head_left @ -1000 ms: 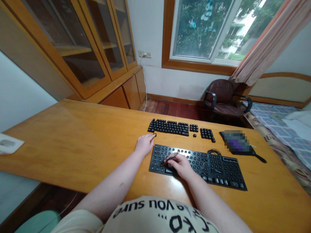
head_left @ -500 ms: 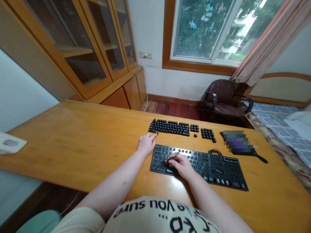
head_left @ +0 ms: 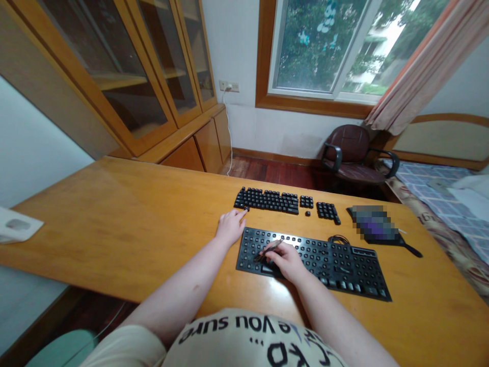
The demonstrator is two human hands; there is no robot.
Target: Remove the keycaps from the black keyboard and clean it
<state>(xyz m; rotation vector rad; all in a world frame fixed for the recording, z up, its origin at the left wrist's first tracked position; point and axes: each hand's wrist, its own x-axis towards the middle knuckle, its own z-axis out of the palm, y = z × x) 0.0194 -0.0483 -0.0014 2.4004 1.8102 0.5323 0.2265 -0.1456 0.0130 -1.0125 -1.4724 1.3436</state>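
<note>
A black keyboard base (head_left: 336, 262) with most keycaps off lies on the wooden desk (head_left: 126, 219) in front of me. Behind it the removed keycaps (head_left: 267, 200) sit laid out in rows. My left hand (head_left: 229, 227) rests on the desk at the base's upper left corner, fingers curled, pinching a single black keycap (head_left: 246, 209) beside the rows. My right hand (head_left: 284, 261) lies on the base's left part, closed round a thin dark tool (head_left: 267, 251) pointing left.
A dark pad with a blurred object (head_left: 374, 224) and a black handle lies at the right. A coiled cable (head_left: 336, 238) sits at the base's back edge. A white paper (head_left: 17, 227) lies far left. A chair (head_left: 351, 158), cabinets and a bed stand beyond the desk.
Almost nothing has changed. My left fingertips have stayed on the single keycap by the rows, and my right hand holds the tool in the same place.
</note>
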